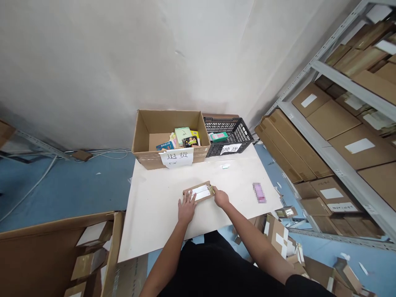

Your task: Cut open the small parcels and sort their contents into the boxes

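A small cardboard box point(199, 192) with a white label lies at a slant on the white table, its right end showing shiny yellowish tape. My left hand point(186, 206) rests on its left part, fingers spread across the top and the label. At the right end, my right hand point(220, 197) is closed in a fist against the taped edge. What its fingers hold is hidden.
Behind stand an open carton point(147, 158) of booklets and a black crate point(243, 143) with a green-and-pink box. A blurred pink item point(259, 192) lies right; a small white piece point(225, 166) lies near the crate. Shelves point(328, 74) and loose cartons flank the table point(148, 214).
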Demonstrator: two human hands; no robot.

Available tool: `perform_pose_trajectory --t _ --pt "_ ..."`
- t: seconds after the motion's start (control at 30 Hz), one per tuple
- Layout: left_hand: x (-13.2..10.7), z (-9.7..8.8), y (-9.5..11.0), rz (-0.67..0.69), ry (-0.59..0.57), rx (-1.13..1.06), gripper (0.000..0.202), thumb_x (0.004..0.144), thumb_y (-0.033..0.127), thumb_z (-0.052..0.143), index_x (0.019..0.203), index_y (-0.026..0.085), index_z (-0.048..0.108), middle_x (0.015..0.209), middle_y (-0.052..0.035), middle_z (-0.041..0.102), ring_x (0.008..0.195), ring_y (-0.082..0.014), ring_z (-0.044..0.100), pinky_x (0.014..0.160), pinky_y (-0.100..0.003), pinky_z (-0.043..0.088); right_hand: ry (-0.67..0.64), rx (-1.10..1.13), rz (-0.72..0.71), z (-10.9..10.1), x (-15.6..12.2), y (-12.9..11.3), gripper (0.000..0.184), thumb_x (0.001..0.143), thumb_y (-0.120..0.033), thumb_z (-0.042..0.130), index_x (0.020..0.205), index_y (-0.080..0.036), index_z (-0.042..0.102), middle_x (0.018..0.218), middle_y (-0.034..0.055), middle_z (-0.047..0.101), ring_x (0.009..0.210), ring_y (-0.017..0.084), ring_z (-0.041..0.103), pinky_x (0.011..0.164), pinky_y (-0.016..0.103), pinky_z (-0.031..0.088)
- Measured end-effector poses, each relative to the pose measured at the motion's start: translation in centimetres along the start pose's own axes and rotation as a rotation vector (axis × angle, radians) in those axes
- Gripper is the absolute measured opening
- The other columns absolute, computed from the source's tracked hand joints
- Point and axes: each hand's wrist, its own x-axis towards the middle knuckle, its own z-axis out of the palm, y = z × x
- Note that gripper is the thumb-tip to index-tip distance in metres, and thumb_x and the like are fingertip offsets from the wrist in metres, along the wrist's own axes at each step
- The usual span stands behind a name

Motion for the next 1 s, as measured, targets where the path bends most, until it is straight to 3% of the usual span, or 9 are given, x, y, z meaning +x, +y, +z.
perform_pose_trajectory --t 0.27,0.53,0.73,0.8,0.9,1.0 --pt "0.3 -0.6 0.1 0.012 -0.002 -0.008 0.059 0.106 0.032 0.028 0.164 0.037 0.021 0.173 -0.0012 0.021 0.161 -0.0309 0.007 0.099 -0.053 0.052 -0.046 -0.041 0.027 -0.6 -1.7 -0.4 0.063 0.091 -0.010 0.051 0.150 -0.029 0.040 0.106 0.0098 0.074 0.097 0.027 0.070 0.073 0.030 0.043" --pt "0.4 -0.7 0.1 0.018 -0.028 -0.010 0.059 0.106 0.033 0.028 0.164 0.039 0.018 0.174 -0.0018 0.019 0.161 -0.0320 0.003 0.098 -0.056 0.052 -0.056 -0.039 0.043 -0.1 -3.1 0.3 0.055 0.093 -0.012 0.048 0.145 -0.030 0.044 0.107 0.0101 0.074 0.095 0.026 0.071 0.072 0.029 0.043" --pt "0.7 -0.2 -0.1 0.033 -0.042 0.004 0.059 0.105 0.031 0.029 0.164 0.035 0.025 0.173 -0.0022 0.019 0.161 -0.0319 0.004 0.103 -0.059 0.049 -0.105 0.020 0.054 -1.3 -3.5 0.7 0.048 0.091 -0.011 0.054 0.136 -0.030 0.054 0.110 0.0086 0.074 0.096 0.025 0.071 0.072 0.028 0.045" --pt "0.7 0.0 0.1 0.012 -0.031 0.018 0.058 0.105 0.033 0.032 0.163 0.033 0.031 0.173 -0.0036 0.020 0.160 -0.0338 0.008 0.112 -0.063 0.040 0.014 0.121 0.047 -1.1 -3.8 1.2 0.047 0.097 -0.017 0.050 0.142 -0.030 0.049 0.109 0.0074 0.075 0.098 0.024 0.072 0.076 0.028 0.046" --pt "1.1 -0.2 0.4 0.009 -0.011 0.017 0.058 0.104 0.043 0.039 0.160 0.031 0.039 0.171 -0.0073 0.029 0.158 -0.0370 0.017 0.121 -0.063 0.026 0.196 0.318 0.138 0.9 -4.1 1.4 0.055 0.104 -0.030 0.043 0.156 -0.026 0.029 0.112 0.0090 0.074 0.097 0.024 0.073 0.079 0.029 0.050" --pt "1.7 -1.0 0.2 0.025 0.037 -0.012 0.061 0.104 0.047 0.037 0.160 0.024 0.039 0.169 -0.0111 0.033 0.157 -0.0342 0.023 0.123 -0.053 0.027 0.139 0.574 0.316 4.1 -3.4 0.2 0.070 0.104 -0.049 0.041 0.160 -0.018 0.015 0.116 0.0134 0.073 0.081 0.022 0.076 0.067 0.029 0.055"
